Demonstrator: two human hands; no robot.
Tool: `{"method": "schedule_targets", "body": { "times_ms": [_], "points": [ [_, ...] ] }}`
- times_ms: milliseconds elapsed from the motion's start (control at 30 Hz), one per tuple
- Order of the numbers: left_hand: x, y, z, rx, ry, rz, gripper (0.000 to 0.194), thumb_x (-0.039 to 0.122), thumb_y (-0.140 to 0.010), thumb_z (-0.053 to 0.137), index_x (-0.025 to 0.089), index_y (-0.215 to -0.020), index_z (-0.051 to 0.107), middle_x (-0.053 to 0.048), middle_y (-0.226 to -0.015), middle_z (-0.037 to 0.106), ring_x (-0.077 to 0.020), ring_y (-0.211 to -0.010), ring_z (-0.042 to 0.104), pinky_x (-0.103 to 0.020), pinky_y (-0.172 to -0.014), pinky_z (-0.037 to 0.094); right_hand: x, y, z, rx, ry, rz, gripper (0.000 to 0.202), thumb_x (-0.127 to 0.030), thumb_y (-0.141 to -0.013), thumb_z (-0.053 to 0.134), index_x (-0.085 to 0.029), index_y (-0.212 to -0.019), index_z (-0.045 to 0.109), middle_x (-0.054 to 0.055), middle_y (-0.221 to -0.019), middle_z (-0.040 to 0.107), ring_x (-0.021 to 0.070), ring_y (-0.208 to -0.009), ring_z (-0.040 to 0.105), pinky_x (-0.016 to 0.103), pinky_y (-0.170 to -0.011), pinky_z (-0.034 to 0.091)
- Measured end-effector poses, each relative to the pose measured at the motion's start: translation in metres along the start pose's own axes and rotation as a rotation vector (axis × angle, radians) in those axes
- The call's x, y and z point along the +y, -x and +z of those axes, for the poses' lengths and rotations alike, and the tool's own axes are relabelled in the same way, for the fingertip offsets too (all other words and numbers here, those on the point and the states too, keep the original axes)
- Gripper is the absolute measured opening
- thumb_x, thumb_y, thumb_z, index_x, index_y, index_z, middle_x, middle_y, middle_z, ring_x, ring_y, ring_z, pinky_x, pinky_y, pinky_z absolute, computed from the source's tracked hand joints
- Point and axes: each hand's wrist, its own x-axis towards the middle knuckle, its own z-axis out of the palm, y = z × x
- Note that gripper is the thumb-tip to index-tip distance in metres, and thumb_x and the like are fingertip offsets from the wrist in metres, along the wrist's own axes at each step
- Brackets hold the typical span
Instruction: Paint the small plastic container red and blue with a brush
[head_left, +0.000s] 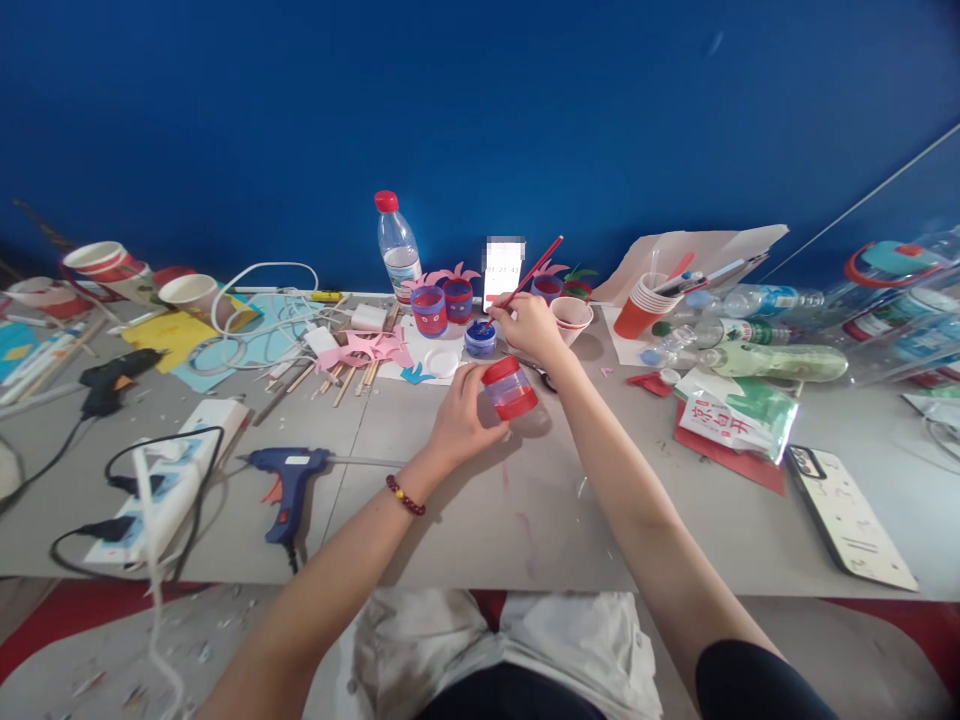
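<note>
– What do the hands have hold of?
– The left hand [465, 415] is closed around one side of a clear cup with red bands [510, 390], fingers above and thumb below. The right hand [531, 328] pinches a red brush [544, 259] between closed fingertips, handle slanting up.

– Take the paint jar [480, 342] as the landmark. Where's the cup?
– Just in front of the jar, on the person's side and a little to the right, tilted in the grip.

– And the brush?
– Its lower end is at the jar's top; I can't tell whether the bristles touch the blue paint.

– What sits close to the jar?
– A white lid [441, 362] and a blue paper cutout [417, 374] to its left. Behind it stands a lit phone [505, 275]. Two decorated cups [429, 312] are behind it to the left, and a paper cup [572, 318] is to its right.

– Farther out?
– Left of the jar, pink paper cutouts [365, 348]; well to the left and nearer the person, a blue glue gun [289, 485]. Well to the right, stacked cups [642, 308] holding pens and, farther still, plastic bottles [769, 301].
</note>
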Motion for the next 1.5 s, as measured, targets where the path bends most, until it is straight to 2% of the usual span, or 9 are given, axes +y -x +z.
{"method": "schedule_targets", "body": {
  "times_ms": [167, 300, 433, 633, 800, 1367, 1500],
  "points": [
    [0.0008, -0.0004, -0.0005, -0.003, 0.009, 0.005, 0.074, 0.023, -0.068, 0.075, 0.024, -0.134, 0.04, -0.011, -0.13, 0.048, -0.0299, -0.128, 0.05, -0.047, -0.108, 0.047, 0.0015, -0.0011, -0.0008, 0.022, -0.02, -0.017, 0.022, -0.026, -0.091, 0.056, -0.021, -0.081, 0.075, 0.007, -0.099, 0.077, 0.0253, -0.097, 0.071, 0.034, -0.088, 0.052],
    [0.001, -0.0005, -0.0006, -0.007, 0.014, 0.001, 0.073, 0.023, -0.069, 0.075, 0.024, -0.133, 0.04, -0.011, -0.129, 0.048, -0.0298, -0.127, 0.05, -0.047, -0.108, 0.047, 0.002, -0.0008, 0.0017, 0.029, -0.002, -0.014, 0.022, -0.028, -0.092, 0.056, -0.02, -0.085, 0.076, 0.009, -0.103, 0.076, 0.0258, -0.099, 0.07, 0.036, -0.091, 0.052],
    [0.0006, -0.0004, -0.0004, -0.011, 0.011, 0.004, 0.074, 0.023, -0.069, 0.075, 0.023, -0.133, 0.04, -0.011, -0.129, 0.048, -0.0303, -0.128, 0.05, -0.048, -0.108, 0.047, -0.0017, 0.0004, 0.0008, 0.003, 0.001, -0.012, 0.021, -0.025, -0.091, 0.057, -0.02, -0.082, 0.075, 0.008, -0.102, 0.076, 0.0252, -0.098, 0.07, 0.035, -0.091, 0.052],
    [0.0003, -0.0005, -0.0004, -0.022, 0.004, -0.004, 0.075, 0.023, -0.068, 0.076, 0.023, -0.133, 0.04, -0.011, -0.129, 0.048, -0.0307, -0.127, 0.05, -0.047, -0.106, 0.048, 0.0003, -0.0002, 0.0014, 0.045, -0.013, -0.024, 0.02, -0.026, -0.092, 0.057, -0.019, -0.085, 0.075, 0.009, -0.104, 0.076, 0.0253, -0.1, 0.069, 0.035, -0.091, 0.051],
    [0.0007, -0.0005, -0.0009, -0.028, -0.001, -0.01, 0.074, 0.025, -0.069, 0.075, 0.022, -0.133, 0.039, -0.011, -0.13, 0.048, -0.0301, -0.127, 0.05, -0.047, -0.106, 0.048, -0.0021, 0.0004, 0.0036, -0.003, -0.022, -0.025, 0.02, -0.024, -0.091, 0.057, -0.02, -0.084, 0.075, 0.008, -0.102, 0.076, 0.0242, -0.099, 0.069, 0.034, -0.092, 0.051],
    [-0.0003, -0.0004, -0.0002, -0.053, -0.013, -0.026, 0.076, 0.027, -0.069, 0.076, 0.023, -0.135, 0.039, -0.011, -0.13, 0.047, -0.0302, -0.127, 0.05, -0.046, -0.104, 0.05, -0.0037, 0.0, -0.0001, 0.034, -0.022, -0.026, 0.02, -0.024, -0.092, 0.056, -0.018, -0.084, 0.073, 0.01, -0.102, 0.074, 0.025, -0.098, 0.068, 0.035, -0.09, 0.05],
    [0.0001, -0.0005, -0.0005, -0.055, -0.012, -0.036, 0.075, 0.027, -0.069, 0.075, 0.023, -0.135, 0.038, -0.011, -0.131, 0.047, -0.0304, -0.128, 0.05, -0.046, -0.104, 0.049, -0.0031, -0.0001, 0.0018, 0.006, -0.049, -0.031, 0.019, -0.022, -0.091, 0.056, -0.018, -0.082, 0.073, 0.009, -0.102, 0.074, 0.0246, -0.099, 0.068, 0.035, -0.092, 0.05]
  ]
}}
